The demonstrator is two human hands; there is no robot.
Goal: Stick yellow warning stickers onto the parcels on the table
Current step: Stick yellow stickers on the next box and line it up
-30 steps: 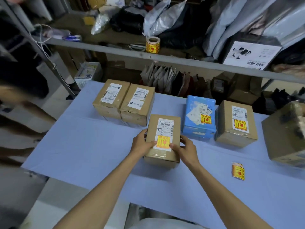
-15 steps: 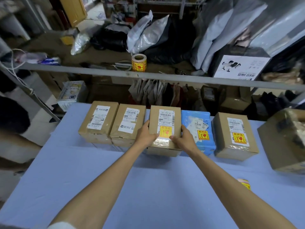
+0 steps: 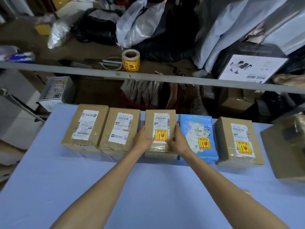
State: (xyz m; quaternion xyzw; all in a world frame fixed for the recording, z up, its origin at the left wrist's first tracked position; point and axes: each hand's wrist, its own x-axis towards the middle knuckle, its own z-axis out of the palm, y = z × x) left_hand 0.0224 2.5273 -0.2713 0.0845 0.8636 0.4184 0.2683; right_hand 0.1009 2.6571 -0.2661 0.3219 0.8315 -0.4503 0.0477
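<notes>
One rectangular taped cardboard parcel [image 3: 159,123], left hand [image 3: 143,140] and right hand [image 3: 179,141] gripping its sides

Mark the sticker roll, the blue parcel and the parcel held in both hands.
sticker roll [image 3: 131,64]: head view, its yellow printed side.
blue parcel [image 3: 189,119]: head view, bare blue wrapping.
held parcel [image 3: 149,121]: head view, bare cardboard left of label.

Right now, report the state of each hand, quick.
Left hand: grips the left side of the middle brown parcel.
Right hand: grips the same parcel's right side.
</notes>
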